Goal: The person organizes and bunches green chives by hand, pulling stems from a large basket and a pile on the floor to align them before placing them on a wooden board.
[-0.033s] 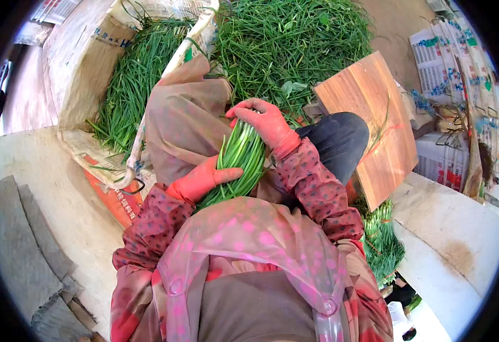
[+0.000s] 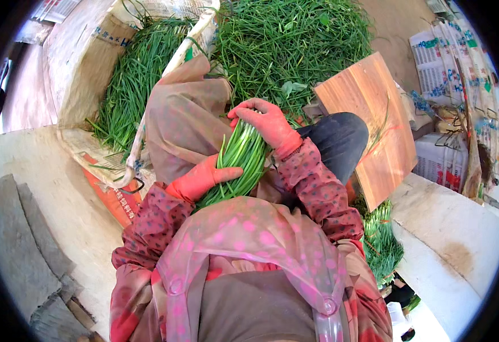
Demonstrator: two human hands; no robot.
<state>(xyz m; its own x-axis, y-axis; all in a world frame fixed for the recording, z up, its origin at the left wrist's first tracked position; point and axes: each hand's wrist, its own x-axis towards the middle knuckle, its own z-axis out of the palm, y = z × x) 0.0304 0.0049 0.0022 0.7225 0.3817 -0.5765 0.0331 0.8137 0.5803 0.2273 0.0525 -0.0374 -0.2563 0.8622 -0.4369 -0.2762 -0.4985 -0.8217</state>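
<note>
A bunch of chives lies in my lap, its pale stem ends pointing away from me and its green leaves toward my apron. My left hand, in a red rubber glove, is closed round the bunch at its lower middle, with the thumb across the top. My right hand, gloved in the same red, curls over the far stem ends; its fingertips are partly hidden. The leaf tips disappear beneath the apron.
Loose chives form a big heap ahead, and more fill a white-edged sack at left. A wooden board tilts beside my right knee. Tied bundles of chives lie behind it. Grey slabs lie at far left.
</note>
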